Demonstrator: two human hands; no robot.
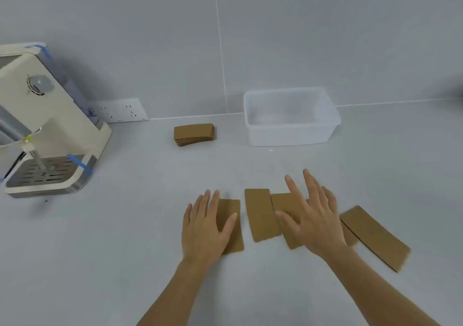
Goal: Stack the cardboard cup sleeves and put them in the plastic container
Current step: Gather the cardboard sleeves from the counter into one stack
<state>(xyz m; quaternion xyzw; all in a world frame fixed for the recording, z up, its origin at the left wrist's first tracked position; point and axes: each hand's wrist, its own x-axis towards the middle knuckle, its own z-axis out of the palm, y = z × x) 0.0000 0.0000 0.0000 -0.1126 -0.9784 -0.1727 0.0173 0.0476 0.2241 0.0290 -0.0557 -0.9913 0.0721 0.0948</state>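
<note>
Cardboard cup sleeves lie loose at lower centre under the flat, open left hand and right hand (neither gripping), so gathering seems underway; next they need squaring into a pile like the stack beside the empty plastic container at upper right.

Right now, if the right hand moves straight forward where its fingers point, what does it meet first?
Probably the plastic container. The right hand points up-left over bare counter toward it; depth is unclear.

Plain brown cardboard sleeves, brown stacked pile, translucent white container, pale grey counter, cream coffee machine with blue tape strips
</note>
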